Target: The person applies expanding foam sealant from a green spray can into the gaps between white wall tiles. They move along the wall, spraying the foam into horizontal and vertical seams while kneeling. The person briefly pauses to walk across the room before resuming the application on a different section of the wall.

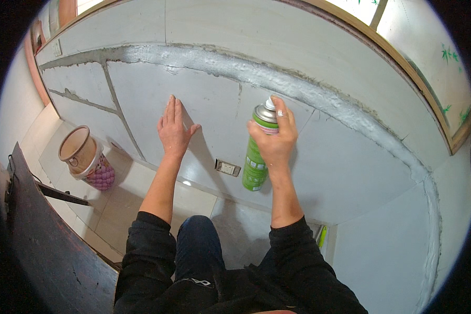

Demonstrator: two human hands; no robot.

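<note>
My right hand (pixel 276 143) grips a green aerosol can (pixel 254 167) with a silver top. The index finger lies over its white nozzle (pixel 270 103), and a white smear marks that finger. The can is upright, close to the grey wall panel (pixel 208 102). My left hand (pixel 174 131) is empty and flat, thumb spread, against or just off the panel; contact is hard to tell. Above both hands runs a long band (pixel 235 71) of wet-looking, silvery white coating. At its left end the band gives way to bare grey mortar (pixel 74 59).
A wall socket (pixel 227 168) sits low between my arms. Left on the tiled floor stands a waste bin (pixel 100 172) with a brownish bucket (pixel 75 147) in it. A dark table (pixel 59 251) edges the lower left. A bright green object (pixel 322 236) lies by the right corner.
</note>
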